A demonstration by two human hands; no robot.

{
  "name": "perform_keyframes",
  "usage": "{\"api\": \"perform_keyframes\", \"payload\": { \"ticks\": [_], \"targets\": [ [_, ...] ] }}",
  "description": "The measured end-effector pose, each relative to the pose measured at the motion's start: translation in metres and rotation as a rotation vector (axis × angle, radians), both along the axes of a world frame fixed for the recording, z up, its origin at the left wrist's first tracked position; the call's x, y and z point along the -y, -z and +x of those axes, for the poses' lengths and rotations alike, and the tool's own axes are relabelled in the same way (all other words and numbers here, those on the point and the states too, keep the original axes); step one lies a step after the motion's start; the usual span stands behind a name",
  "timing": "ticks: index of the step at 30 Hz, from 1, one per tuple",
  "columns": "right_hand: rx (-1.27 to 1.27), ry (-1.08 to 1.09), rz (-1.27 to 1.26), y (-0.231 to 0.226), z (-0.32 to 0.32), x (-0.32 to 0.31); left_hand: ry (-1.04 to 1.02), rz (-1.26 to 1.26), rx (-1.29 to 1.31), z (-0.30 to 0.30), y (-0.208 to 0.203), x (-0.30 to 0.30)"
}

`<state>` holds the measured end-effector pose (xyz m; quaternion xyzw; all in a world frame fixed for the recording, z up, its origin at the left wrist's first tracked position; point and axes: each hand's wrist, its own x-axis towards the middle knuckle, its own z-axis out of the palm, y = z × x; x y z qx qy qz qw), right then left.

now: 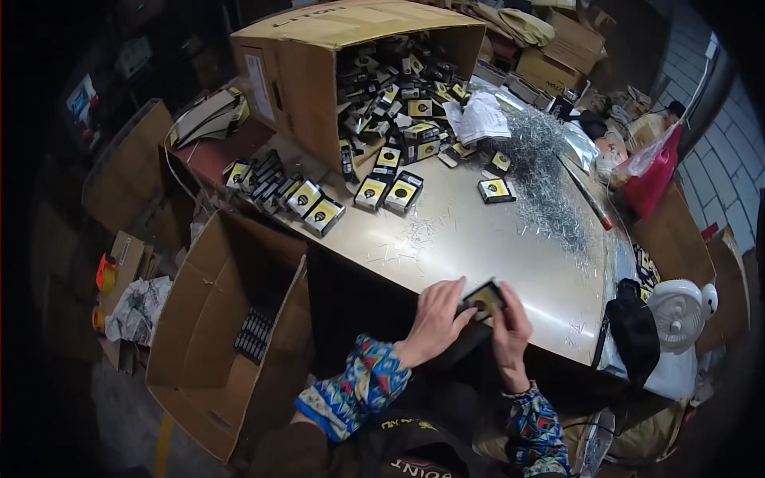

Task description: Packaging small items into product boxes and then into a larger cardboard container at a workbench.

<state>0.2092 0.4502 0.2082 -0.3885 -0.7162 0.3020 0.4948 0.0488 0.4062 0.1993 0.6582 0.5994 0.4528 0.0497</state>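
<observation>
A small black and yellow box [481, 300] is held over the table's near edge, between my two hands. My right hand [511, 325] grips its right side, with the thumb across the front. At its left side, my left hand [436, 320] has its thumb and fingers closed against the box's edge. Slight blur hides the exact finger contact. Farther up the metal tabletop [470, 239], several like boxes stand in a small group [386, 182], and one box [496, 190] lies apart to the right. A row of boxes [287, 193] lines the table's left edge.
A large carton [299, 103] on its side spills many small boxes [414, 107]. Right of it lies a heap of thin metal pins [546, 183], with a crumpled white bag [482, 118] beside. An open carton [187, 342] stands lower left. A white fan [676, 315] sits at the right.
</observation>
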Motion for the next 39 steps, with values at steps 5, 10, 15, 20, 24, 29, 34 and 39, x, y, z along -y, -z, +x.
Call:
{"api": "perform_keyframes", "payload": {
  "ticks": [5,10,15,20,24,29,34,39],
  "targets": [
    [-0.024,-0.04,-0.327,-0.006,-0.017,-0.008,-0.031,-0.288,0.417,-0.075,-0.024,-0.021],
    [0.437,-0.19,0.29,0.002,-0.054,-0.034,-0.693,-0.275,-0.176,-0.236,-0.018,-0.022],
    [0.698,-0.231,0.493,0.007,-0.097,-0.108,-0.634,-0.368,-0.382,-0.226,-0.026,-0.043],
    [0.931,-0.012,0.479,0.017,-0.05,-0.176,-0.575,-0.129,-0.484,-0.21,-0.045,-0.055],
    [0.935,0.232,0.397,0.014,0.022,-0.199,-0.275,-0.242,-0.349,-0.179,-0.044,-0.106],
    [0.807,0.39,0.306,0.0,0.088,-0.211,-0.345,-0.329,-0.546,-0.153,-0.027,-0.147],
    [0.745,0.514,-0.034,0.004,0.118,-0.264,-0.277,-0.43,-0.485,-0.129,-0.022,-0.155],
    [0.448,0.338,-0.052,-0.007,0.062,-0.255,-0.269,-0.263,-0.293,-0.118,-0.015,-0.124]
  ]
}}
